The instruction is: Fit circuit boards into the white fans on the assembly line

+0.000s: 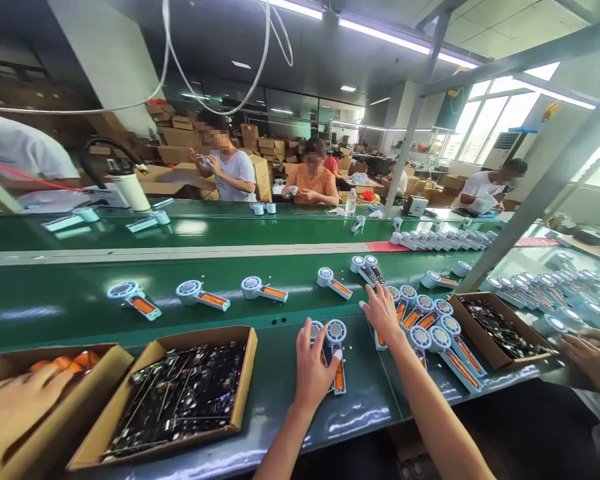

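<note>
At the lower centre of the frame, the left hand (314,375) has its grip loosely open over two blue fans (337,331) on the green desk (367,380), thumb against the right one. Right of centre, the right hand (383,313) has its grip open, fingers spread just beside two dark-filled fans (366,268); whether they touch, I cannot tell.

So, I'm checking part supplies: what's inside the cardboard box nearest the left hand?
The cardboard box holds a heap of dark parts, apparently circuit boards; whatever lies beneath the top layer is covered.
</note>
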`<state>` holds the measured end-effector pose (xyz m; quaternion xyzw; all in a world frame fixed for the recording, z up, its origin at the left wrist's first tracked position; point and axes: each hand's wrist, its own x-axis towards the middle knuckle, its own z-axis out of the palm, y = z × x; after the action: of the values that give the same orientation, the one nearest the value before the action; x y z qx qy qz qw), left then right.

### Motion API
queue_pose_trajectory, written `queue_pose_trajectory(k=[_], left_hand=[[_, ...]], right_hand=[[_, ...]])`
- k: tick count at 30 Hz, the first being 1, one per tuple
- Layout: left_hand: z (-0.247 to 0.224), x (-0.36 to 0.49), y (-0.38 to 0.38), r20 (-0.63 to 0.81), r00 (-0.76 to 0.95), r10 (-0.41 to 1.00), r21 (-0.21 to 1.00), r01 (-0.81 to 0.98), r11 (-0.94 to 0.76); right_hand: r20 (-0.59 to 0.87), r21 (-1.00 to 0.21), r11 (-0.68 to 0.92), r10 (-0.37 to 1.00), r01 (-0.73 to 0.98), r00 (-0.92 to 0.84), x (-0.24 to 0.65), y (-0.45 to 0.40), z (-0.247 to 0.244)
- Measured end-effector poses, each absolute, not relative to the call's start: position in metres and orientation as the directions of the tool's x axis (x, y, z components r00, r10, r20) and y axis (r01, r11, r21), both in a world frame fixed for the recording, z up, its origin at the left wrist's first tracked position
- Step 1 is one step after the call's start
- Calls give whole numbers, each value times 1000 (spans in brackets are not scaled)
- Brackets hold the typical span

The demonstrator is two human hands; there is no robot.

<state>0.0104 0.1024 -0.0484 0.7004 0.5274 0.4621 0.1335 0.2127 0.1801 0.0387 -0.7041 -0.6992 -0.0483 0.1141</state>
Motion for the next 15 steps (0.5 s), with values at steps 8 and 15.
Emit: queue_pose_trajectory(k=[8, 15], left_hand=[[-42, 10, 102, 398, 12, 917, 760, 555, -337], [-43, 18, 103, 371, -6, 929, 798, 514, -315]], right_hand=[[-78, -147, 275, 954, 950, -288, 147, 280, 49], [-203, -237, 419, 861, 877, -466, 38, 323, 43]])
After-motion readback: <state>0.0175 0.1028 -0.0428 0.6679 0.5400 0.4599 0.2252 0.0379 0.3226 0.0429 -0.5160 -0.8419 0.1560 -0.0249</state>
